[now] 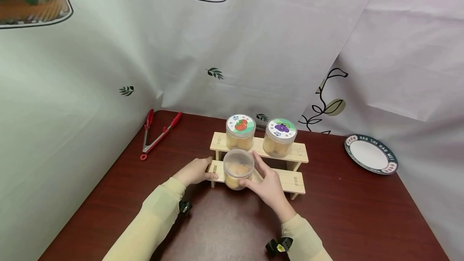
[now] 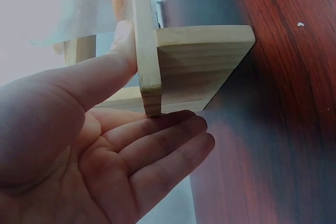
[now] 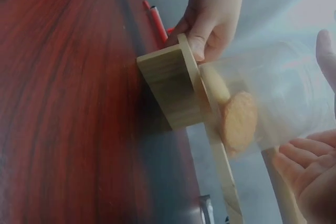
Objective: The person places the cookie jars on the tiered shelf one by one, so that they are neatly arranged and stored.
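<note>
A two-tier wooden stand (image 1: 295, 181) stands mid-table. On its lower tier sits a clear plastic jar (image 1: 237, 163) with a plain translucent lid and golden cookies (image 3: 240, 121) inside. My left hand (image 1: 197, 171) grips the left end of that tier, thumb over the board and fingers (image 2: 168, 145) extended under its edge. At the jar's right side is my right hand (image 1: 267, 184), thumb and fingers (image 3: 302, 156) spread about it; firm contact cannot be made out. The upper tier bears a jar with a tomato-picture lid (image 1: 241, 125) and a jar with an eggplant-picture lid (image 1: 281, 129).
Red-handled tongs (image 1: 159, 138) lie spread at the table's back left. A plate with a dark green rim (image 1: 389, 158) rests near the right edge. White printed cloth (image 1: 261, 51) hangs behind and beside the dark red table (image 1: 348, 212).
</note>
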`<state>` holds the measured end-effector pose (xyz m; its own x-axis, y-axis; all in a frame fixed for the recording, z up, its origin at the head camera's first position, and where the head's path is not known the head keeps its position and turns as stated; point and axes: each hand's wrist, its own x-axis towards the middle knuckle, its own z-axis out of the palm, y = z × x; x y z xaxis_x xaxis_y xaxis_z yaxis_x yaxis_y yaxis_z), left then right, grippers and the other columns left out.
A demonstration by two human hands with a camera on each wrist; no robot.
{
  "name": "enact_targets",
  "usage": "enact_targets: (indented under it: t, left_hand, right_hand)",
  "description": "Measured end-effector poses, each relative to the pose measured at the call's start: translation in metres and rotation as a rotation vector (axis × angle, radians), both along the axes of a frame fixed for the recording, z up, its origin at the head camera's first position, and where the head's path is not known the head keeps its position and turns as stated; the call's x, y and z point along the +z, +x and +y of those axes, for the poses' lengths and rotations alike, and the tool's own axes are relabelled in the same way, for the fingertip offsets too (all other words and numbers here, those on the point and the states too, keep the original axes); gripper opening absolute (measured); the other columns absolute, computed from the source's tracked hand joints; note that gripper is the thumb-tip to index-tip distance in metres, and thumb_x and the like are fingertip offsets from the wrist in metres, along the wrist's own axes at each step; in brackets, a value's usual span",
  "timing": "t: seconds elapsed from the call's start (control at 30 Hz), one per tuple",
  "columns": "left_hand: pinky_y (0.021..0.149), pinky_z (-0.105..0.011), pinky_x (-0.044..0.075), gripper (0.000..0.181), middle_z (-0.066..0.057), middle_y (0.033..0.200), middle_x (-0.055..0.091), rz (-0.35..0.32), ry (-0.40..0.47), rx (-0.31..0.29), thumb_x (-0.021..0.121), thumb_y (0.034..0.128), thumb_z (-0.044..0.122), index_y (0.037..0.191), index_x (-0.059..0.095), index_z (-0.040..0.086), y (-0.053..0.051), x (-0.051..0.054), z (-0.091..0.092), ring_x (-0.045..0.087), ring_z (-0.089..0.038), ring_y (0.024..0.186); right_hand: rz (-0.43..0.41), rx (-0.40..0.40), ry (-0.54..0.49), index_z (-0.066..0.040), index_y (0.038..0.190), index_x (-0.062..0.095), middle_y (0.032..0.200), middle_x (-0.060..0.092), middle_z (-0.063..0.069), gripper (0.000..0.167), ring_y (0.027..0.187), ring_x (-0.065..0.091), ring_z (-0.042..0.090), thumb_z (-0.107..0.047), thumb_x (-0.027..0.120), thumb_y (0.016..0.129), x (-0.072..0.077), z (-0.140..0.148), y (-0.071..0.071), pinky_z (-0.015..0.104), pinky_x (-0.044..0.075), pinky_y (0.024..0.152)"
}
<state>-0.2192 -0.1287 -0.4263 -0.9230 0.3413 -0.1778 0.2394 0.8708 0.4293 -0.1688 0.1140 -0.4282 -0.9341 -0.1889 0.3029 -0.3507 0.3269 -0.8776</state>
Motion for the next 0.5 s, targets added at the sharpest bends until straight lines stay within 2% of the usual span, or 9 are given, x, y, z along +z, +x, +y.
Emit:
enact_targets:
  t: [0.17,0.27,0.43,0.5]
  left_hand:
    - [0.077,-0.037,0.047,0.060,-0.010,0.093,0.063,-0.008,0.003,0.011,0.073,0.0824,0.033,0.125,0.054,-0.004,-0.001,0.001,0.002,0.057,-0.019,0.083]
    - [0.080,-0.039,0.047,0.063,-0.014,0.099,0.064,-0.009,-0.018,0.017,0.073,0.0826,0.033,0.128,0.051,-0.005,0.000,0.002,0.001,0.058,-0.020,0.087]
    - [0.084,-0.041,0.048,0.066,-0.018,0.108,0.064,0.020,-0.042,0.009,0.073,0.0831,0.033,0.131,0.049,-0.006,0.006,0.006,0.000,0.061,-0.024,0.095]
    - [0.084,-0.042,0.048,0.066,-0.018,0.108,0.065,0.059,-0.041,-0.002,0.073,0.0831,0.033,0.130,0.050,-0.006,0.009,0.006,-0.002,0.062,-0.026,0.095]
  right_hand:
    - [0.024,0.009,-0.046,-0.005,0.144,0.039,0.140,0.049,0.010,0.082,0.128,0.047,0.022,-0.014,0.082,0.074,0.004,0.010,0.004,0.032,0.037,0.102]
    - [0.047,0.014,-0.055,-0.001,0.143,0.039,0.139,0.049,0.013,0.080,0.128,0.046,0.025,-0.007,0.080,0.075,0.006,0.014,0.006,0.033,0.037,0.101]
    - [0.100,-0.049,0.055,-0.004,0.140,0.046,0.132,0.057,0.010,0.073,0.122,0.053,0.025,-0.011,0.080,0.076,0.006,0.028,0.011,0.035,0.040,0.100]
    - [0.126,-0.087,0.100,-0.007,0.138,0.050,0.128,0.060,0.006,0.069,0.118,0.056,0.024,-0.015,0.080,0.076,0.004,0.036,0.012,0.029,0.041,0.099]
